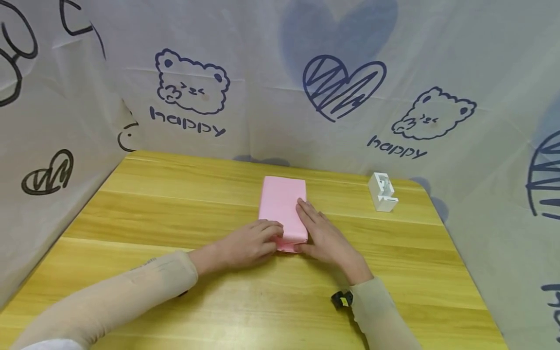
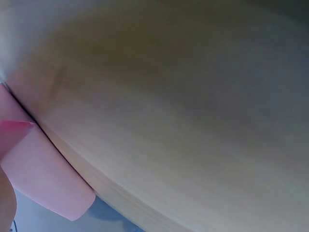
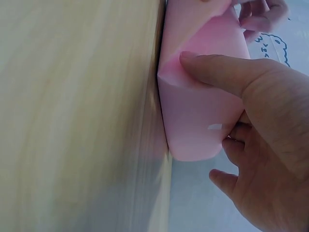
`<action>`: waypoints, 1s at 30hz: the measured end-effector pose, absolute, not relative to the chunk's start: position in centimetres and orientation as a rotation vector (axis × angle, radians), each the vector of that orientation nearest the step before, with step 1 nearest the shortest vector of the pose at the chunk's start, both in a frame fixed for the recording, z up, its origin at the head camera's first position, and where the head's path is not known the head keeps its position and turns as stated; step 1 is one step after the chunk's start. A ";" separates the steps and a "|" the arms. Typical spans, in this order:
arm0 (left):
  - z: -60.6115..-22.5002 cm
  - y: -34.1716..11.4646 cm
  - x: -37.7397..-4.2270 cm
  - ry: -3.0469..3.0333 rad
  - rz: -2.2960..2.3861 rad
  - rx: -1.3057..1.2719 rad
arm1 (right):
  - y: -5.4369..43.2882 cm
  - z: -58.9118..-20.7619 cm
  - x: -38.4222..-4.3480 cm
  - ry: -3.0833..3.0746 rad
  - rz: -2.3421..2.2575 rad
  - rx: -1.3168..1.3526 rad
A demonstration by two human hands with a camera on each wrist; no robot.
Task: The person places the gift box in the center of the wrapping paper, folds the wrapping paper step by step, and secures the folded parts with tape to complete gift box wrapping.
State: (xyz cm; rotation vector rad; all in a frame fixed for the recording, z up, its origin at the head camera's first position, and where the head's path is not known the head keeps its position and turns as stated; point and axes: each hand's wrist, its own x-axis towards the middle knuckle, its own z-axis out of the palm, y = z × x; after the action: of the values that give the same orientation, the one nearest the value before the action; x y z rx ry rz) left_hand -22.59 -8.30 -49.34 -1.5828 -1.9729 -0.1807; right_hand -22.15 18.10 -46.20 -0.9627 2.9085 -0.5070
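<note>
A box-shaped package in pink wrapping paper lies on the wooden table before me. My left hand has its fingers curled over the package's near left corner, its thumb side low at the near end. Along the right side lies my right hand, fingers mostly straight against it, thumb at the near end. In the right wrist view that thumb presses into a folded paper flap. A small shiny patch, like clear tape, shows on the paper. The left wrist view catches only the folded pink end.
A white plastic block with a hollow top, perhaps a tape dispenser, stands at the table's back right. White cloth with printed bears and hearts hangs behind and beside the wooden table. A black strapped device is at my right wrist.
</note>
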 end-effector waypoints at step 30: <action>-48.6 -7.6 -23.4 -2.072 -0.316 -1.449 | 16.1 -46.9 -21.8 3.047 -0.301 -0.826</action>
State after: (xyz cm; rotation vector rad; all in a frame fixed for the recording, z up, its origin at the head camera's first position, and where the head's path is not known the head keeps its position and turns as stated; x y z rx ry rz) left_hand -23.37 -7.61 -48.59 -1.4487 -2.0725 -0.3158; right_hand -21.76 16.10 -46.89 -0.8258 3.0474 -0.3008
